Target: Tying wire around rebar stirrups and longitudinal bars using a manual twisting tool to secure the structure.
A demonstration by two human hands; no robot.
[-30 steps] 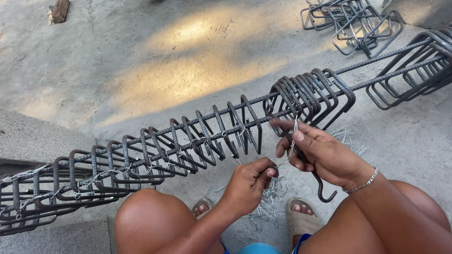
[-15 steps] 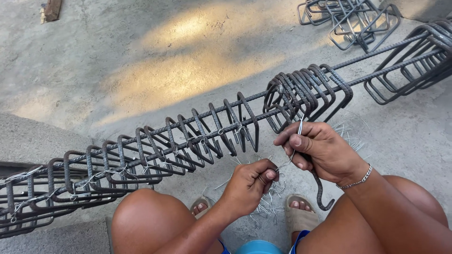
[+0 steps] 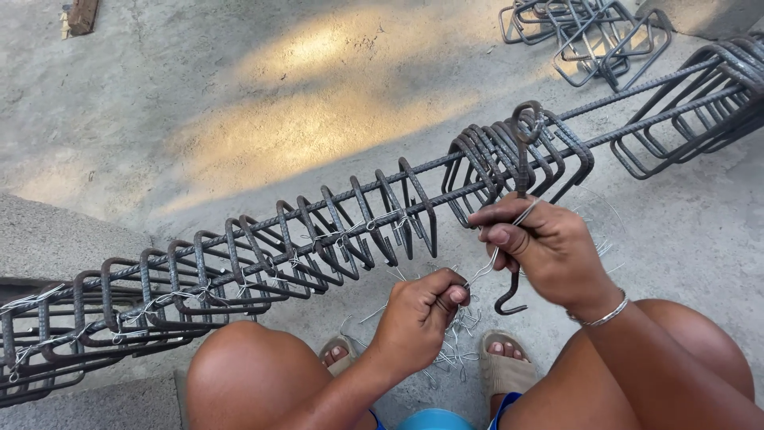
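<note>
1. Left hand (image 3: 418, 318): closed, pinching one end of thin tie wire (image 3: 487, 267) just above loose wire scraps (image 3: 458, 342) on the ground.
2. Right hand (image 3: 549, 251): closed on wire's other end & a hooked steel tool (image 3: 511, 295).
3. Rebar cage (image 3: 334, 231) w/ bunched stirrups (image 3: 509, 155) spans just beyond hands.
4. Spare stirrups (image 3: 585, 32) lie far back on concrete.

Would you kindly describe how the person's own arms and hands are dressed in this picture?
Both forearms are bare, with no sleeves or gloves in view. The right hand has a thin silver-coloured chain bracelet at the wrist. The left hand wears nothing that shows: no ring, watch or band.
</note>
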